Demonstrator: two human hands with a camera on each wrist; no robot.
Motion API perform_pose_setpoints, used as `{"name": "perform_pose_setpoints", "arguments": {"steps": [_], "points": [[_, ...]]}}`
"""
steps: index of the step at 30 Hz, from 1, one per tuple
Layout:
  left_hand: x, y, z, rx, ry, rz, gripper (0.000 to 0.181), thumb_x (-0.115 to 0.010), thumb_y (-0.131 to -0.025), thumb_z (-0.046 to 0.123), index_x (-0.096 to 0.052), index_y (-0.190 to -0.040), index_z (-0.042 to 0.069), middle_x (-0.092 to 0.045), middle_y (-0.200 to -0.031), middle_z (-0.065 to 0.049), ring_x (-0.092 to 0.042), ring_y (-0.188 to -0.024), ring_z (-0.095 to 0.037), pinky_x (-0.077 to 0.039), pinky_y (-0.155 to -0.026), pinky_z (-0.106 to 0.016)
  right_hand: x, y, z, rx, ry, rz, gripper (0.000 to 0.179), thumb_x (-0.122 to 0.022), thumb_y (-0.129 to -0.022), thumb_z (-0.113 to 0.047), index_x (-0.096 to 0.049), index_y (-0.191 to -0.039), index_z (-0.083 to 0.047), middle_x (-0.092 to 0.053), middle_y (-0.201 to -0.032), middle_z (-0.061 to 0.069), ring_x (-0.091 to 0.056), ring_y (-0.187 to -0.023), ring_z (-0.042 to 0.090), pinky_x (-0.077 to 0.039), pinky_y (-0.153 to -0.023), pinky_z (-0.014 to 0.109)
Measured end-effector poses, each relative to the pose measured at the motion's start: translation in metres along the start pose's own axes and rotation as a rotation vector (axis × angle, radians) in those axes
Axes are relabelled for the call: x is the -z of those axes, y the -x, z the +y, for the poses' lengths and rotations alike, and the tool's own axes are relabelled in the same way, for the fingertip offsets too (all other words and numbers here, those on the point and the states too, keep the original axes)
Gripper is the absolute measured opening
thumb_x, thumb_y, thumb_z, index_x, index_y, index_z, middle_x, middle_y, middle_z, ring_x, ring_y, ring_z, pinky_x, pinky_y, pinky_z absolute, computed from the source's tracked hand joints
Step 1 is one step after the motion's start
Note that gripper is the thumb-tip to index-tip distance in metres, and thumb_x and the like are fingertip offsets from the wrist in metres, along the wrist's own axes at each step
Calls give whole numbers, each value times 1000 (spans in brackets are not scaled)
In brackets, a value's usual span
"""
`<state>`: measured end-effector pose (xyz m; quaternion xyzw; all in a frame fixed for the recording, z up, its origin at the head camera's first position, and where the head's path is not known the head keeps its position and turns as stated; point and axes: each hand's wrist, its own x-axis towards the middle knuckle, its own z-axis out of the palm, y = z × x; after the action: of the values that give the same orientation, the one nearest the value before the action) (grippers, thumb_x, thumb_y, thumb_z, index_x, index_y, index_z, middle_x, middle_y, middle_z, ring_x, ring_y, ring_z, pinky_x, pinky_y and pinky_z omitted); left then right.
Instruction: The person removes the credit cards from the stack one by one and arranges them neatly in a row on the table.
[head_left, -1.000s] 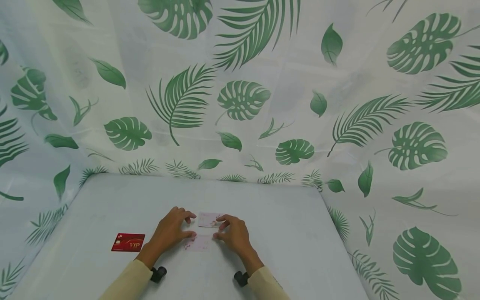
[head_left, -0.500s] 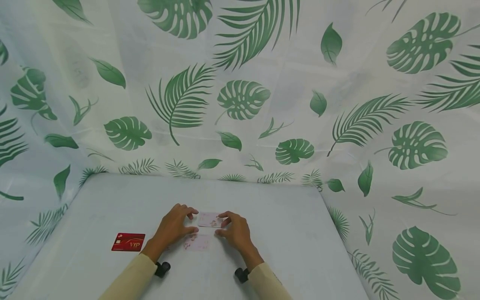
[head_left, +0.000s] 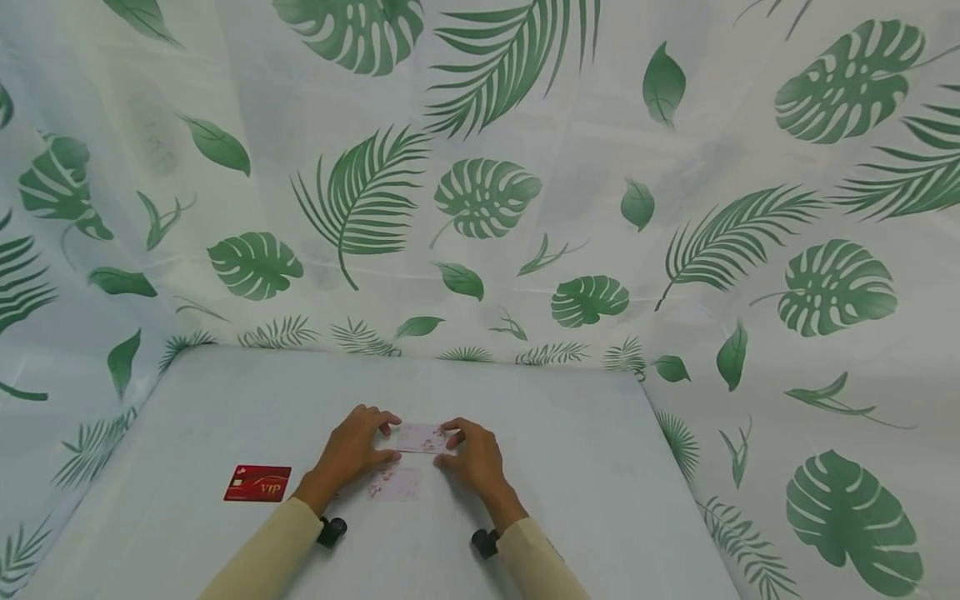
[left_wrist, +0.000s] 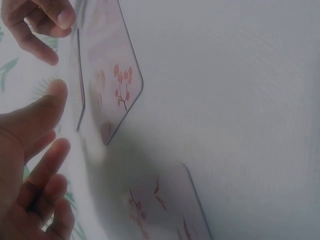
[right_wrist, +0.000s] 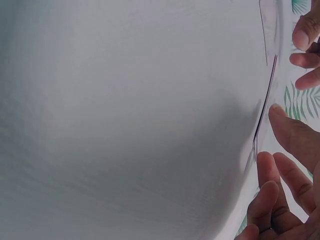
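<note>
A pink flower-printed card (head_left: 420, 437), seemingly stacked, lies mid-table. My left hand (head_left: 356, 442) is at its left end, thumb and fingers spread apart; in the left wrist view the left hand (left_wrist: 30, 150) shows a small gap to the card's edge. At the other end, my right hand (head_left: 476, 457) has a fingertip at the top right corner and the thumb by the lower edge. From the right wrist view, the right hand (right_wrist: 292, 165) sits close beside the stack's dark edge (right_wrist: 265, 105); contact is unclear. A second pink card (head_left: 393, 484) lies just in front, flat.
A red VIP card (head_left: 257, 483) lies left of the left forearm. Another pink card (left_wrist: 160, 205) shows in the left wrist view, mostly hidden by the left wrist from the head. Leaf-patterned sheeting (head_left: 480, 250) rises around the white table (head_left: 600, 467).
My left hand has moved slightly up and right, closer to the stacked card's left end. The right hand has shifted slightly right and up. The cards look nearly unmoved.
</note>
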<state>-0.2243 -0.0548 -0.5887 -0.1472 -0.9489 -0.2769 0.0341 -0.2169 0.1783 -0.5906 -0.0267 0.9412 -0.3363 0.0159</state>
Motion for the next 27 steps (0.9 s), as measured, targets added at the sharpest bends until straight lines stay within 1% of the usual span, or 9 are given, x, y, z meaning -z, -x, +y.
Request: {"name": "perform_pose_setpoints", "arguments": {"steps": [8,11,15,20,27], "points": [[-6,-5,-2,-26,-7,21,54,-91,-69,34,-71,-116,20,-63,-88,6,-47,-86,-10,-48,-77,-32,-1,-7,2,0,19,-8,52,-89,-72,-19,-68,-120,-22,-67,-86,-6,-55,-83,13,-43,-80,36],[-7,-7,-1,-26,-7,14,54,-91,-69,33,-71,-117,19,-62,-88,5,-46,-85,-12,-47,-77,-32,-2,-9,2,0,27,-11,53,-89,-71,-19,-69,-120,-22,-67,-86,-6,-55,-82,13,-43,-79,35],[-9,-10,0,-20,-29,-4,54,-91,-70,34,-70,-118,19,-61,-88,5,-45,-84,-12,-46,-77,-32,-2,-12,2,0,43,-15,53,-90,-71,-19,-69,-119,-21,-66,-84,-6,-54,-80,13,-43,-78,35],[-11,-13,1,-29,-45,-4,55,-91,-68,34,-70,-117,19,-60,-86,5,-45,-83,-12,-46,-74,-32,-3,-16,2,6,77,-19,53,-91,-69,-19,-70,-117,-21,-65,-81,-6,-54,-78,13,-43,-74,34],[-13,-17,1,-27,-57,-26,54,-91,-69,34,-70,-116,18,-58,-84,5,-44,-82,-11,-44,-73,-31,-1,-20,1,-3,92,-46,52,-91,-70,-19,-71,-117,-20,-64,-80,-6,-53,-75,12,-42,-72,31]]}}
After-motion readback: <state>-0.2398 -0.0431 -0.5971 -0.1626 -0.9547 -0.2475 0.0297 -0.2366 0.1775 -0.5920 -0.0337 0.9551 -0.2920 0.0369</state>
